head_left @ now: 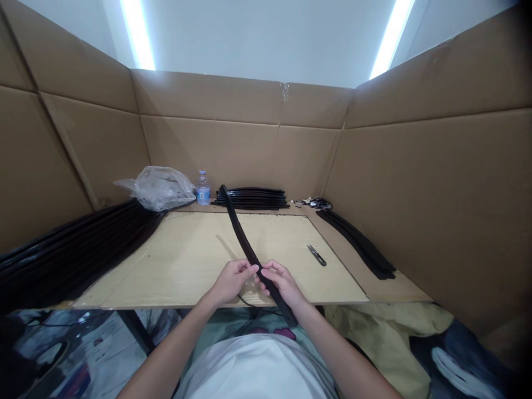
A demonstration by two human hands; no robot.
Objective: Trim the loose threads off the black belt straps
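A long black strip (pixel 240 230), rubber or plastic by its look, slants from the back of the table toward my body. My left hand (pixel 233 280) pinches its edge from the left, thumb and fingers together. From the other side my right hand (pixel 283 281) grips the same strip, its thumb on top close to the left thumb. The strip's near end hangs past the table's front edge, below my right wrist. A thin dark cord (pixel 246 301) shows beneath my hands. To the right of them lie small thread snips (pixel 317 255) with black handles.
Black strips (pixel 103 235) are piled along the left side, with a clear plastic bag (pixel 162 188) on them. A water bottle (pixel 203 188), another strip stack (pixel 253 198) and tangled small items (pixel 316 203) line the back. More strips (pixel 357 241) lie right. Cardboard walls (pixel 211 144) enclose the table.
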